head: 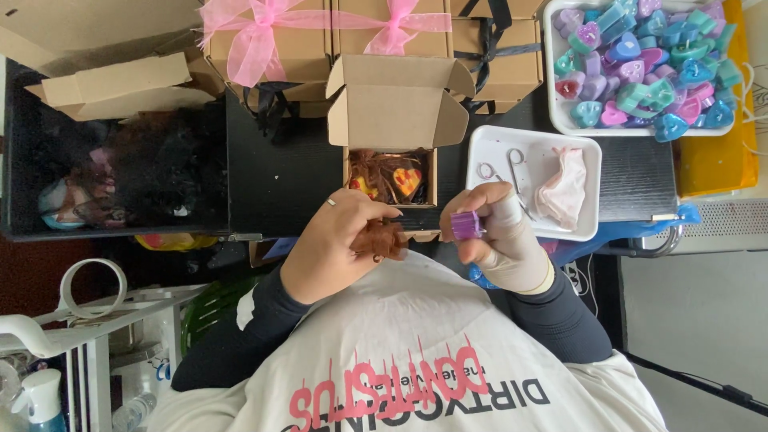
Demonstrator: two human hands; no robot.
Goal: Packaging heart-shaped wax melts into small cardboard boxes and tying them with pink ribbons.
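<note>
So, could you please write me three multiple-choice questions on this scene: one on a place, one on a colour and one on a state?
1. Where do the scissors lie?
A. In the small white tray
B. In the open cardboard box
C. On the floor

2. What colour is the small piece held by the right hand?
A. Orange
B. Purple
C. Green

3. How is the left hand?
A. Empty and spread
B. Flat on the table
C. Closed on brown shredded filler

Answers:
1 A, they rest in the tray beside a crumpled pinkish thing.
2 B, the purple piece shows between the gloved fingers.
3 C, the filler sticks out from the curled fingers.
</note>
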